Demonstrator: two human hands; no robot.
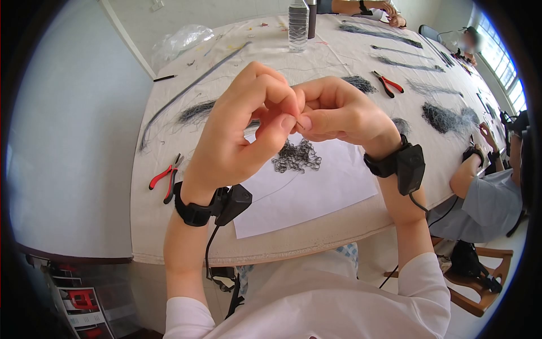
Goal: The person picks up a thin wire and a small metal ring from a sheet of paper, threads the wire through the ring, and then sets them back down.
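Note:
My left hand (240,127) and my right hand (347,116) meet above the table, thumbs and forefingers pinched together. Between the fingertips a thin piece of wire (301,126) barely shows; most of it is covered by my fingers. Below them, a pile of small dark wire loops (297,157) rests on a white sheet of paper (316,198). One fine wire (276,191) lies across the sheet. Each of my wrists carries a black strap with a small camera box.
Red-handled pliers (167,178) lie at left, and another pair of pliers (387,84) at the right. Bundles of grey wire (381,35) spread across the cloth-covered table (271,243). A water bottle (298,27) stands at the back. Other people sit along the right and far sides.

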